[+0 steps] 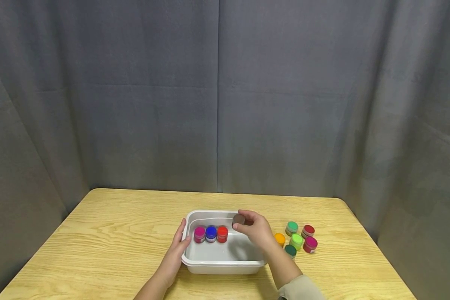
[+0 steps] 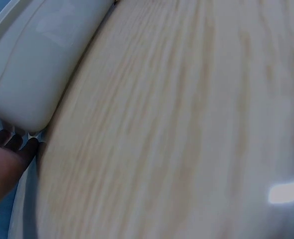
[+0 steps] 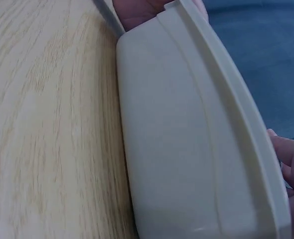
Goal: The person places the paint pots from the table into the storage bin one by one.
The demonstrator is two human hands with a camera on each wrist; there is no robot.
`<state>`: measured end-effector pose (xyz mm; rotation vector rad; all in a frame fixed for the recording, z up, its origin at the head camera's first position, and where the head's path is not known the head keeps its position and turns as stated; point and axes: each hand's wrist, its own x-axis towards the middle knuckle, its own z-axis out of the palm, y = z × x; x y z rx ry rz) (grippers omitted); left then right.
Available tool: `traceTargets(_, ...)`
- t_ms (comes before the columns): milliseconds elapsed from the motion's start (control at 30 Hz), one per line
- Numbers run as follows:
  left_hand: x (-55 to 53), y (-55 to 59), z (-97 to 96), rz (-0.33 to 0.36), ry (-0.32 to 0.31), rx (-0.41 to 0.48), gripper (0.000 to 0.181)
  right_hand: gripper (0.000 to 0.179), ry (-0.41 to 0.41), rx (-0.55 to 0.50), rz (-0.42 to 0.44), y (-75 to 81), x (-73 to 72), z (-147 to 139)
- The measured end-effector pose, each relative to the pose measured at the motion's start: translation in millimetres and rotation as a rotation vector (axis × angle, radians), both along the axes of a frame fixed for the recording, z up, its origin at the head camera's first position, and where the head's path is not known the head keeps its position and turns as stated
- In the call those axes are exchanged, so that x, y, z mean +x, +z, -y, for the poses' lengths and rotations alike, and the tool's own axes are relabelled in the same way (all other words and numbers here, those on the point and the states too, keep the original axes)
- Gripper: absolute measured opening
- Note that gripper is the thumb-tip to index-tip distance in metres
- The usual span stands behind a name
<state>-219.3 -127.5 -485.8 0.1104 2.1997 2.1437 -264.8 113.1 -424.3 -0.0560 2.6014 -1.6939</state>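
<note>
On my feed the right hand pinched a brown jar, small and round with a flat, dull top, over the upper right part of the white tray at the lower centre of the frame. I saw the left hand gripping the tray's left edge, thumb over the rim. Magenta, blue and red jars stood in a row inside; six bright jars sat at lower right on the table
</note>
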Motion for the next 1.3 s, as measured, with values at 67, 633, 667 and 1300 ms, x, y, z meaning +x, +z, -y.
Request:
traceTargets(67, 0.0, -0.2, -0.1, 0.002, -0.001, 0.000, 0.062, 0.050, 0.005, 0.017, -0.003, -1.9, -3.4, 4)
traceTargets(633, -0.4, -0.2, -0.3, 0.008, 0.007, -0.010, 0.062, 0.040, 0.037, 0.116, -0.073, -17.5, -19.1, 16)
traceTargets(667, -0.5, -0.4, -0.2, 0.007, 0.007, -0.009, 0.062, 0.040, 0.039, 0.133, -0.066, -17.1, -19.2, 16)
traceTargets(1300, 0.3, 0.5, -1.5, 0.010, 0.022, -0.014, 0.062, 0.039, 0.035, 0.357, 0.022, -18.9, -17.9, 19)
